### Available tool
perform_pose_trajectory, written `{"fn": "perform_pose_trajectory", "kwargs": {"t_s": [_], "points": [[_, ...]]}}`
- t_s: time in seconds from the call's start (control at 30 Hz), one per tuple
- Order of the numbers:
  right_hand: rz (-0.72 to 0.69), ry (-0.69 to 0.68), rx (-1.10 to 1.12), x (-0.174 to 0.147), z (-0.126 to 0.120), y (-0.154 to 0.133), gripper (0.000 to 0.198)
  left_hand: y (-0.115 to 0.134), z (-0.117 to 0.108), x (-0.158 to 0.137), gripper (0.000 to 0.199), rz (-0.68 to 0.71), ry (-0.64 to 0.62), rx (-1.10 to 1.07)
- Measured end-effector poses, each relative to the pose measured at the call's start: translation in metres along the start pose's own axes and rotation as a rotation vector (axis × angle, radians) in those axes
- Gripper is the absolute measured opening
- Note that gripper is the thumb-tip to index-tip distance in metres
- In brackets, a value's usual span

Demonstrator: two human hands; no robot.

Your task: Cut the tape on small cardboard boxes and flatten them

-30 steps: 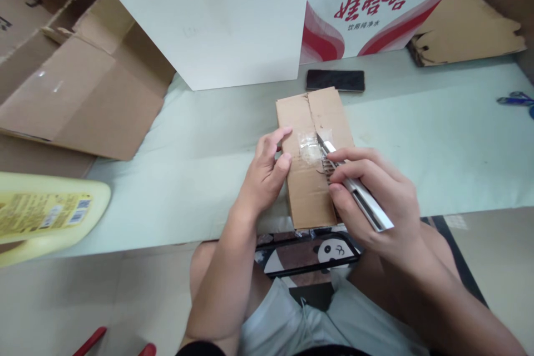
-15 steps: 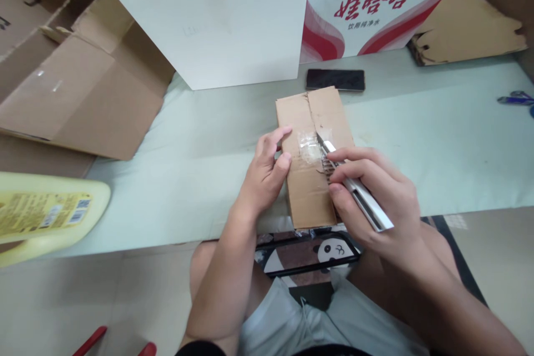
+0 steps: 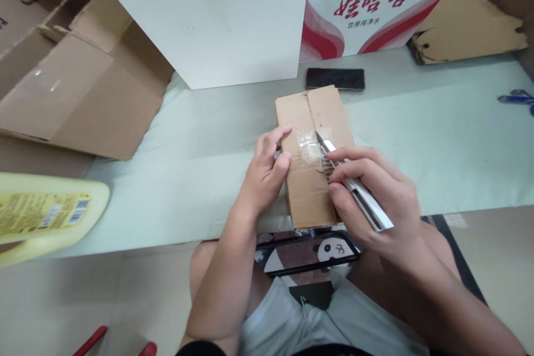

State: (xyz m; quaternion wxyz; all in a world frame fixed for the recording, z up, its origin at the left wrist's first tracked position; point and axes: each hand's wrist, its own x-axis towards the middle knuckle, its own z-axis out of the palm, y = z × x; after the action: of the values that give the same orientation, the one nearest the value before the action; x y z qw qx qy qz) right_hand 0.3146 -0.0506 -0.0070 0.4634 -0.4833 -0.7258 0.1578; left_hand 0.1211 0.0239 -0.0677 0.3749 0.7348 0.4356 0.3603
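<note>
A small brown cardboard box [image 3: 311, 194] lies on the green-covered table, near its front edge. Clear tape [image 3: 308, 146] crosses the middle seam, and torn, ridged cardboard shows just right of it. My left hand [image 3: 267, 169] grips the box's left side, with the thumb and a finger on its edge; the other fingers are partly hidden. In my right hand [image 3: 371, 192] is a silver utility knife [image 3: 362, 197], held like a pen. Its blade tip touches the seam at the upper right of the tape.
Behind the box lies a black phone [image 3: 335, 79]. White cartons [image 3: 217, 28] stand at the back, with flattened cardboard [image 3: 471, 28] at right. Large brown boxes [image 3: 83, 94] and a yellow bottle [image 3: 50, 217] are on the left. Blue scissors [image 3: 517, 98] lie far right.
</note>
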Motion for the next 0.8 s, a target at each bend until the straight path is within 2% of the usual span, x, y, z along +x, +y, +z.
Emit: {"fn": "perform_pose_trajectory", "kwargs": {"t_s": [0.8], "points": [[-0.013, -0.007, -0.024, 0.0007, -0.0005, -0.0007, 0.018, -0.0023, 0.0069, 0.0006, 0.047, 0.031, 0.058, 0.029]]}}
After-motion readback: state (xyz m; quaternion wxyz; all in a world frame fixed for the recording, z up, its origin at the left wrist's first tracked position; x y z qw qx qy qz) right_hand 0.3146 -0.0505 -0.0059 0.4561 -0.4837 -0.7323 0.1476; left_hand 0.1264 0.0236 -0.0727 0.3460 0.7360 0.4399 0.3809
